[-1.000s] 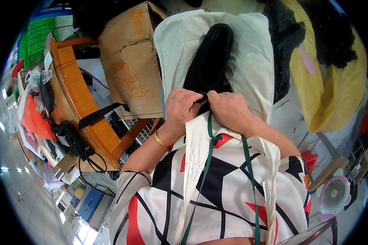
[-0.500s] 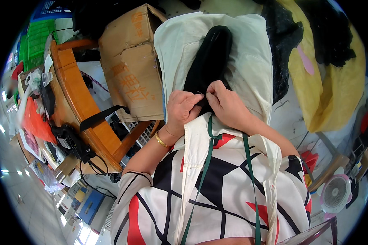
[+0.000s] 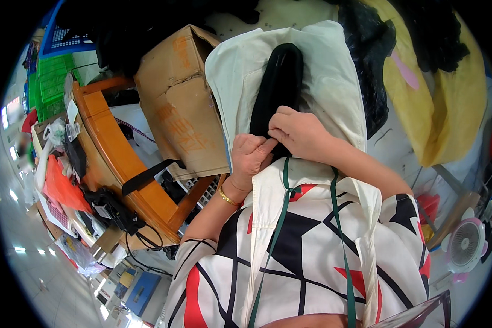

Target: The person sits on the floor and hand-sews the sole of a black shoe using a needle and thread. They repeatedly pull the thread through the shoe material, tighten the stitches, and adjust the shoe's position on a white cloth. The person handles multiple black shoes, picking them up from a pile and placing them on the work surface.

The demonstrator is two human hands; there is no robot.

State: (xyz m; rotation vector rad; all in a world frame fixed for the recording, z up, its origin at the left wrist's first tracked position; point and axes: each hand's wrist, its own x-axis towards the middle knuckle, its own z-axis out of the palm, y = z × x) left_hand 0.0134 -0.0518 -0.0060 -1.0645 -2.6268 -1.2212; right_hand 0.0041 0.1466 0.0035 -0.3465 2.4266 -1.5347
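Observation:
A long black fabric piece [image 3: 279,74] with a rounded far end lies over the white cloth [image 3: 331,71] on my lap. At its near end my left hand [image 3: 250,156] is closed, thumb and fingertips pinching the fabric's edge. My right hand [image 3: 298,130] is closed beside it, bent over the same edge, its fingertips touching or almost touching the left thumb. Whether a small tool such as a needle is between the fingers I cannot make out. The fabric's near end is partly hidden by both hands. A cream apron [image 3: 265,202] with green ties hangs below them.
On the left stand a cardboard box [image 3: 175,104] and an orange wooden chair [image 3: 115,147]. A cluttered table with a red plastic bag [image 3: 63,186] is beyond. To the right are a black plastic bag [image 3: 366,65], a yellow sack [image 3: 443,120] and a small fan [image 3: 466,246].
My right hand has turned over and come across toward the left one, its fingers bent down. My left hand sits slightly lower and to the right. The black fabric's far end has narrowed and shifted.

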